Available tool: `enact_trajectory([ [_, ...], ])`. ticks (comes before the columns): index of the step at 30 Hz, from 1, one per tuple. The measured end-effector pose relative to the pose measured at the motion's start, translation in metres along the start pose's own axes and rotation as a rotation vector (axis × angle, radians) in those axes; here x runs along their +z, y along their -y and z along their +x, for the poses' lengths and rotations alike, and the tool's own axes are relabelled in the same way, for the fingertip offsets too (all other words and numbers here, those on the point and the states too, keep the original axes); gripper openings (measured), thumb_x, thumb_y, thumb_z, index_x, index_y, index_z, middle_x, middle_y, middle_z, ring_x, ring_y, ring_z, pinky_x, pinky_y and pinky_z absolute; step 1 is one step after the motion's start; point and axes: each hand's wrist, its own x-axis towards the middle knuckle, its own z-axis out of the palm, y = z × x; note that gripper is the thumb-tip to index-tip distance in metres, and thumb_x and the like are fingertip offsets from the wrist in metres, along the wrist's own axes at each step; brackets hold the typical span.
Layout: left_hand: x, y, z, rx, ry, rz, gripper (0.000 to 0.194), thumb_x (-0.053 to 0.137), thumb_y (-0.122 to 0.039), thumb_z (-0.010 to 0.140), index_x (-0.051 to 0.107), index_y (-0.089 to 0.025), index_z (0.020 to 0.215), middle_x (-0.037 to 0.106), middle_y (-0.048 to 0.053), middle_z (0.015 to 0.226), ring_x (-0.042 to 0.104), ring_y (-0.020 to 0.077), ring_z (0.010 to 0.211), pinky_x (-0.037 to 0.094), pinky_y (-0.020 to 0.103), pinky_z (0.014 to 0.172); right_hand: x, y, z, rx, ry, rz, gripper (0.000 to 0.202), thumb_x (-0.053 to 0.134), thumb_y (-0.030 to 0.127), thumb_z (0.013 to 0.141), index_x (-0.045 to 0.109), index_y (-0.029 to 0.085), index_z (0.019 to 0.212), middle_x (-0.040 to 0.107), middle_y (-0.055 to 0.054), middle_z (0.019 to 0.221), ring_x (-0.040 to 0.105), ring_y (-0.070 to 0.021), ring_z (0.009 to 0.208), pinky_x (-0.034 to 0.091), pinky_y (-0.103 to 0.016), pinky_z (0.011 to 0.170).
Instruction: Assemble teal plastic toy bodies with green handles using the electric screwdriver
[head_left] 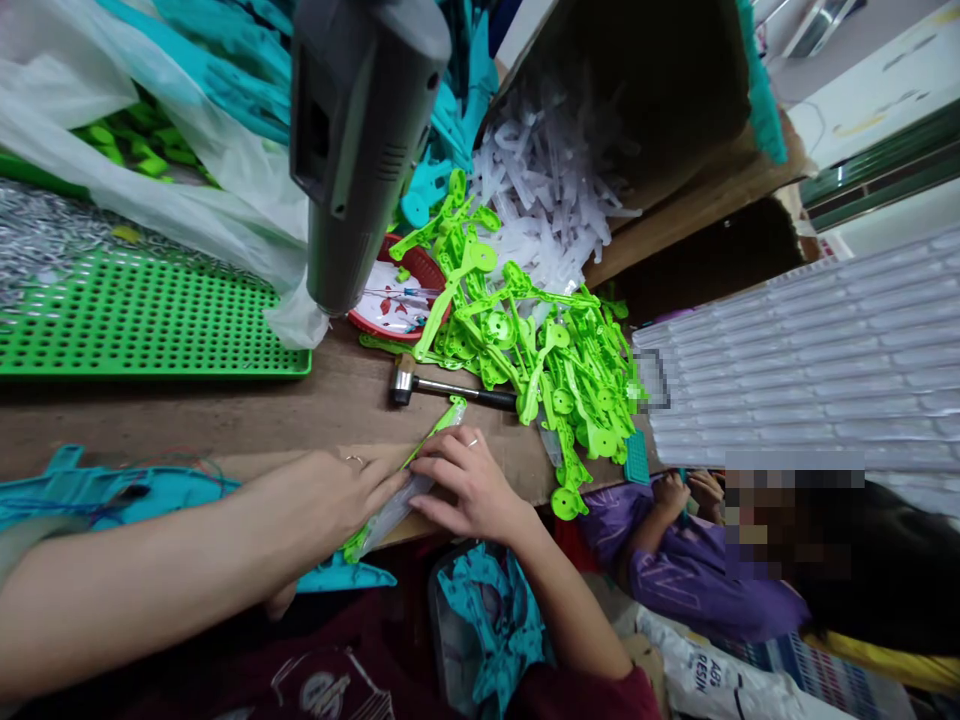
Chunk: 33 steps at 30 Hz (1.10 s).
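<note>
A long bright-green plastic part (448, 415) with a translucent plastic strip (390, 515) along it lies slantwise at the bench's front edge. My left hand (349, 495) grips it from the left, fingertips pressed along its middle. My right hand (469, 485), with a ring on one finger, is closed over the strip's upper end from the right. The fingers hide part of where the two pieces meet. Just beyond them rests a small mallet (403, 380), its dark handle reaching toward a heap of similar green parts (517, 320).
A grey cylindrical device (367, 160) rises over the bench. Behind are a red basket (431, 270), a green perforated tray (150, 315) and translucent pieces (540, 170) in a cardboard box. Turquoise parts (180, 490) lie at left. A person in a purple sleeve (675, 590) works at right.
</note>
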Motion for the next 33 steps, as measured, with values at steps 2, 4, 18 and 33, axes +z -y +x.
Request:
enact_trajectory([
  [2, -0.001, -0.002, 0.000, 0.019, -0.016, 0.065, 0.137, 0.095, -0.029, 0.024, 0.043, -0.017, 0.150, 0.046, 0.021, 0.150, 0.057, 0.0412, 0.119, 0.049, 0.046, 0.097, 0.001, -0.003, 0.000, -0.001, 0.003, 0.014, 0.032, 0.065, 0.043, 0.092, 0.062, 0.018, 0.111, 0.066, -0.010, 0.115, 0.054, -0.0225, 0.110, 0.043, -0.042, 0.097],
  [4, -0.002, -0.001, 0.000, 0.072, -0.043, 0.099, 0.126, 0.093, -0.034, 0.033, 0.045, -0.015, 0.148, 0.042, 0.020, 0.154, 0.049, 0.0425, 0.129, 0.045, 0.047, 0.103, 0.003, -0.007, 0.000, -0.005, 0.006, 0.026, 0.034, 0.067, 0.043, 0.091, 0.062, 0.018, 0.113, 0.067, -0.009, 0.113, 0.054, -0.0222, 0.110, 0.044, -0.041, 0.096],
  [18, 0.006, 0.006, -0.007, 0.107, -0.095, 0.061, 0.096, 0.093, -0.036, 0.032, 0.070, -0.017, 0.123, 0.054, 0.014, 0.145, 0.054, 0.0376, 0.122, 0.043, 0.040, 0.101, 0.006, -0.011, -0.005, -0.115, -0.067, 0.042, 0.026, 0.058, 0.036, 0.097, 0.063, 0.017, 0.115, 0.069, -0.010, 0.113, 0.058, -0.0199, 0.107, 0.048, -0.040, 0.097],
  [33, 0.003, 0.003, 0.000, 0.190, -0.017, 0.161, 0.092, 0.093, -0.037, 0.040, 0.068, -0.016, 0.127, 0.055, 0.017, 0.145, 0.055, 0.0388, 0.121, 0.048, 0.042, 0.099, -0.020, -0.011, -0.019, -0.043, -0.108, 0.031, 0.033, 0.061, 0.035, 0.096, 0.063, 0.015, 0.122, 0.061, -0.014, 0.124, 0.057, -0.0209, 0.113, 0.051, -0.038, 0.098],
])
